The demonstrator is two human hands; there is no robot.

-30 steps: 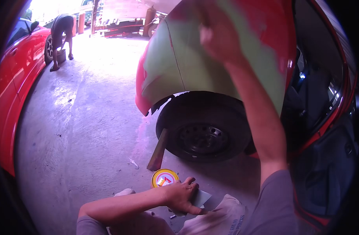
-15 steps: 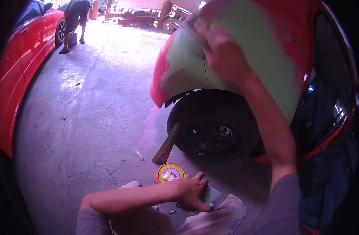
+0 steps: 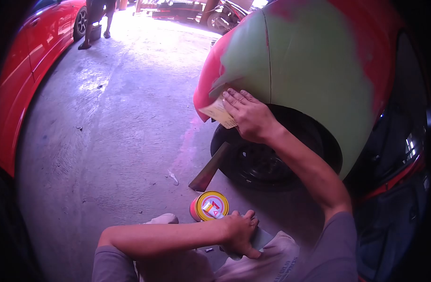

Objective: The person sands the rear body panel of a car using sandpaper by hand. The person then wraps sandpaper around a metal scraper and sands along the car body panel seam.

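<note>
My right hand (image 3: pixel 253 115) grips a sheet of sandpaper (image 3: pixel 219 114), its tan printed back showing, at the lower edge of the car's bumper. The body panel (image 3: pixel 319 61) is dull green with red paint around it, and a dark seam runs down it. Over my lap, my left hand (image 3: pixel 239 233) is closed on a flat grey-green sheet (image 3: pixel 261 238), partly hidden by the fingers. Near that hand stands a round tin (image 3: pixel 196 209) with a yellow-rimmed lid, and a small tube (image 3: pixel 210 208) lies on top.
A flat tapered board (image 3: pixel 208 168) leans against the black wheel (image 3: pixel 262 157). Another red car (image 3: pixel 41 51) stands at the left. Farther back, a person (image 3: pixel 99 19) stands beside a bucket (image 3: pixel 96 32). A motorcycle (image 3: pixel 220 21) is at the back. Small scraps dot the concrete floor (image 3: pixel 121 131).
My right hand has moved down from the upper panel to the bumper's lower edge, and the sandpaper now shows. My left hand keeps its hold over my lap. The view has shifted slightly.
</note>
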